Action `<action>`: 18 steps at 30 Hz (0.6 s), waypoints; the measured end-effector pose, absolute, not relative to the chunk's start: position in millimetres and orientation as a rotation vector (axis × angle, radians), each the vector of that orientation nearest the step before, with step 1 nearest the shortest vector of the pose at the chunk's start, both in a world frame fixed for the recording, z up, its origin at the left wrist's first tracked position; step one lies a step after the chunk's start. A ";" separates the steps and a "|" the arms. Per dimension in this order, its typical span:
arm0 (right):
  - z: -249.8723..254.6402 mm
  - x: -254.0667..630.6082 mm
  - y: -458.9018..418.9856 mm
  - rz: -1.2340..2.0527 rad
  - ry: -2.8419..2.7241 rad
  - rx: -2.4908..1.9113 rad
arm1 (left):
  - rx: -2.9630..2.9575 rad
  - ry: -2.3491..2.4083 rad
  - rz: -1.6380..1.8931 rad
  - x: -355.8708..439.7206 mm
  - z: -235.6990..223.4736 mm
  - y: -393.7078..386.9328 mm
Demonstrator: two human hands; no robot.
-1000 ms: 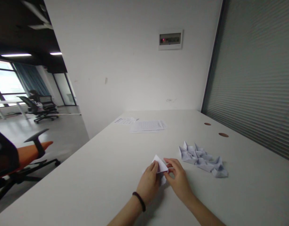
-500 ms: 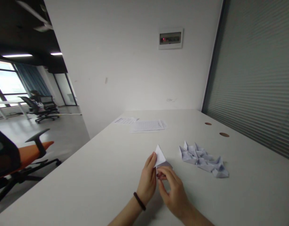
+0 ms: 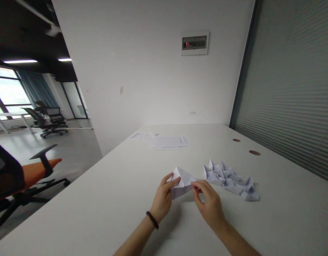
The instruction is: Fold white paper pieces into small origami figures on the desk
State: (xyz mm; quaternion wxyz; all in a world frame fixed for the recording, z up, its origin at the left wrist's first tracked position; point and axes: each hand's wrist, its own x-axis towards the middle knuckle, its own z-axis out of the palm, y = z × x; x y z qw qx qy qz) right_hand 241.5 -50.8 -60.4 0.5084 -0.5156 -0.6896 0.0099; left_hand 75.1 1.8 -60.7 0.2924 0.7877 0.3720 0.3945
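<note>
A partly folded sheet of white paper [image 3: 181, 180] is held up over the table, its peak pointing away from me. My left hand [image 3: 164, 193] grips its left side, thumb lying on the near face and fingers behind. With fingertips bent together, my right hand [image 3: 208, 199] pinches the paper's right corner. A dark band circles my left wrist. Right of the paper, several folded white paper shapes [image 3: 230, 182] with pointed tips lie bunched together on the table.
Printed sheets [image 3: 168, 142] lie farther back on the white table [image 3: 113, 199]. Two round holes [image 3: 254, 153] pierce the tabletop at the right, near a blind-covered glass panel [image 3: 292, 92]. An orange-seated chair [image 3: 33, 174] stands left; a person sits far off beyond it.
My hands have moved apart, the right one to the right with the corner. The folded paper has turned and spread wider, showing more of its lower flap.
</note>
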 end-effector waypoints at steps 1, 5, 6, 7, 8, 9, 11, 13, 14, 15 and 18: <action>-60.1 245.9 -49.4 -0.033 -1.637 -1.263 | 2.099 1.012 1.011 73.8 -61.3 4.0; -67.6 261.7 -41.6 0.066 -1.804 -1.358 | 2.144 1.010 0.788 69.3 -65.2 11.0; -69.9 264.9 -40.2 0.164 -1.878 -1.370 | 2.175 0.998 0.723 67.7 -65.5 11.6; -71.9 267.7 -39.3 0.257 -1.931 -1.379 | 2.220 0.987 0.659 65.9 -65.1 11.7; -73.1 270.0 -38.9 0.331 -1.959 -1.387 | 2.282 0.971 0.598 63.8 -64.0 11.2; -73.4 271.9 -39.0 0.385 -1.966 -1.395 | 2.356 0.951 0.544 61.7 -62.3 10.4; -71.9 274.6 -40.2 0.459 -1.954 -1.397 | 2.506 0.918 0.457 57.9 -58.3 8.5; -69.1 276.7 -41.6 0.547 -1.949 -1.383 | 2.601 0.913 0.404 55.3 -55.6 8.0; -68.2 277.7 -42.1 0.595 -1.944 -1.381 | 2.624 0.928 0.390 54.4 -55.5 8.7; -68.0 278.9 -42.3 0.635 -1.942 -1.380 | 2.640 0.939 0.379 53.5 -56.2 10.1; -71.1 283.0 -41.2 0.677 -1.941 -1.393 | 2.693 0.891 0.337 50.3 -61.5 17.1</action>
